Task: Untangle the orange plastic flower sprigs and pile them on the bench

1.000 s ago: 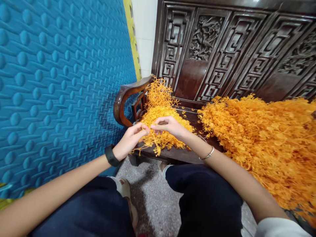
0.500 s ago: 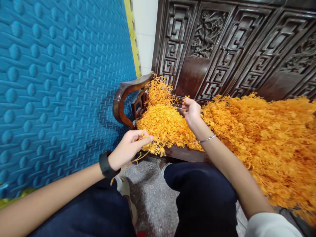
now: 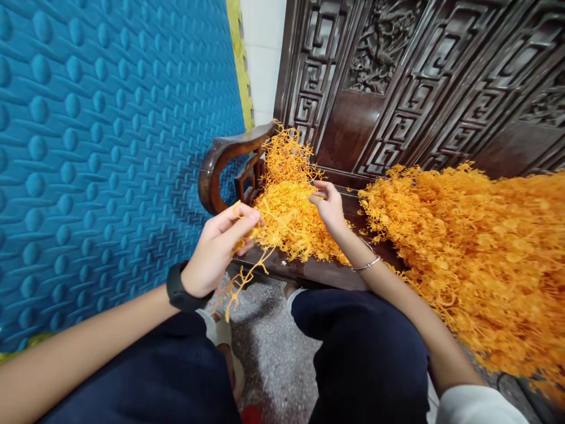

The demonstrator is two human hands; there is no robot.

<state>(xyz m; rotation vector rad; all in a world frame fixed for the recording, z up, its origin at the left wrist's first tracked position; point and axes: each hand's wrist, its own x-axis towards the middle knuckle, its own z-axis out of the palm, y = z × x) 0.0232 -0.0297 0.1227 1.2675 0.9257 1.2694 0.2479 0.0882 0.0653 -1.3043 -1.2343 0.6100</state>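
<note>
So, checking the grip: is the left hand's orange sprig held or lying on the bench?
Held: the left hand pinches the orange sprig, whose stem dangles in the air past the front edge of the bench.

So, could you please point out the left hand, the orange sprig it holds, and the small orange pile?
left hand (image 3: 212,253), head view, back of the hand.
orange sprig (image 3: 241,280), head view, stems dangling below the fingers.
small orange pile (image 3: 291,224), head view, middle of the heap.

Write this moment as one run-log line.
left hand: pinches orange sprig | right hand: touches small orange pile | big pile: on bench
</note>
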